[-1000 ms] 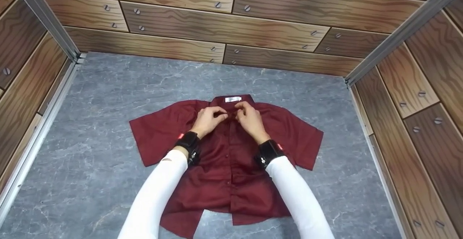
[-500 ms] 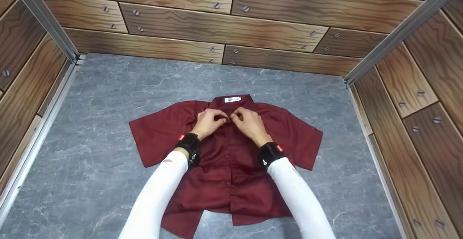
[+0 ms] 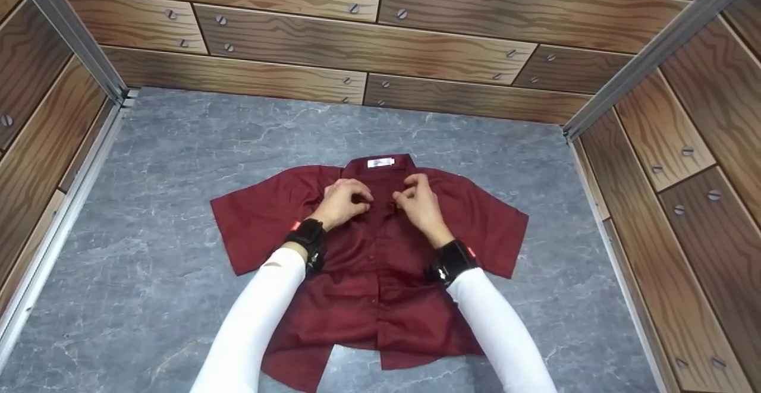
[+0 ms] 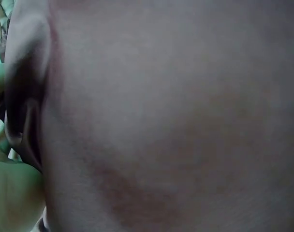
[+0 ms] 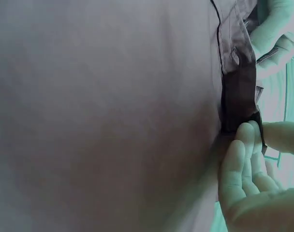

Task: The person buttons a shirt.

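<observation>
A dark red short-sleeved button-up shirt [image 3: 348,307] lies spread face up, with its collar away from me and a white label [image 3: 380,162] inside the neck. Just below the collar, my left hand [image 3: 340,204] holds the cloth on the left side of the front opening. Across from it, my right hand [image 3: 423,207] pinches the other front edge between thumb and fingers. The right wrist view shows that front edge [image 5: 240,96] raised, with a buttonhole [image 5: 235,55] in it. Cloth fills most of the left wrist view, hiding most of the left fingers.
The shirt lies on a grey marbled surface [image 3: 166,155]. Wood-patterned panels [image 3: 297,36] wall it at the back, left and right, with metal rails [image 3: 642,60] at the corners. Lower down, the shirt front shows small buttons [image 3: 373,257] and slight wrinkles.
The hands came together at the front opening half a second ago. Now the right hand has moved off to the right, leaving a gap between them; the left hand stays almost in place.
</observation>
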`<state>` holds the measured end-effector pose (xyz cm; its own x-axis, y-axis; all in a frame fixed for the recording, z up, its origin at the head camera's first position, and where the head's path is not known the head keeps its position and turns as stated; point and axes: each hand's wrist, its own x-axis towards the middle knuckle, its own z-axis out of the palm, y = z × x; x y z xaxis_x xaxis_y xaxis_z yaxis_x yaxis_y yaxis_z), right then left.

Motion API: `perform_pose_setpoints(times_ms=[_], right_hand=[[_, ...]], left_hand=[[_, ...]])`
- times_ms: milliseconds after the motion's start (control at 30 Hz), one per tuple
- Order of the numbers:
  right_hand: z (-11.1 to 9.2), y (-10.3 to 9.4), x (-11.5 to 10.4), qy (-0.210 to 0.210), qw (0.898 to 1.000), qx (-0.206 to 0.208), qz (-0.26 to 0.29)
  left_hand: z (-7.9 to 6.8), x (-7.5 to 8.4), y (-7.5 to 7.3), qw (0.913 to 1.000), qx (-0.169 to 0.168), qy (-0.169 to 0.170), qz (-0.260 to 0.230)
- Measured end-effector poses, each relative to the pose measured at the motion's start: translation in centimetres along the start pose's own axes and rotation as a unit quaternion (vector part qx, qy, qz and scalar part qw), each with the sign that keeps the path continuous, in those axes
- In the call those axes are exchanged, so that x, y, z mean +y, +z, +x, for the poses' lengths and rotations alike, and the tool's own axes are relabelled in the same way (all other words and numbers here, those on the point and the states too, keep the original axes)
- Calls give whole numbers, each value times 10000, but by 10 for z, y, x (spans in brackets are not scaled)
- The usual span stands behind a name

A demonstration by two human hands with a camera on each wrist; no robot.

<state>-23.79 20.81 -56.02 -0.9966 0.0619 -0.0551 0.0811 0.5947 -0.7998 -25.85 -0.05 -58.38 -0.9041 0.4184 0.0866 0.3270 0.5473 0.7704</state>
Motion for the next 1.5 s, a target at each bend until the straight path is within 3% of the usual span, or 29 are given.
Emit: perform_pose_setpoints(times_ms=[167, 333, 467, 667, 800, 1133, 1500], right_hand=[[-2, -1, 4, 678, 9941, -19, 845], [-2, -3, 5, 966, 9898, -152, 1031], [-3, -4, 3, 596, 9962, 19, 638], [-2, -3, -3, -403, 9976, 312, -468], [-3, -1, -6, -751, 9942, 304, -700], [-3, 7, -9, -1068, 9924, 117, -607], [-5, 12, -11, -1316, 9882, 238, -754]], left_hand=[[-2, -1, 2, 9995, 54, 133, 271], [-2, 0, 4, 9969, 409, 265, 622], [-1, 3, 5, 9927, 813, 493, 746], [1, 9, 5, 9912, 1112, 696, 192], [2, 11, 7, 9931, 1070, 477, 25], [7, 16, 10, 9954, 837, -316, 345], [9, 22, 8, 9917, 864, -759, 571]])
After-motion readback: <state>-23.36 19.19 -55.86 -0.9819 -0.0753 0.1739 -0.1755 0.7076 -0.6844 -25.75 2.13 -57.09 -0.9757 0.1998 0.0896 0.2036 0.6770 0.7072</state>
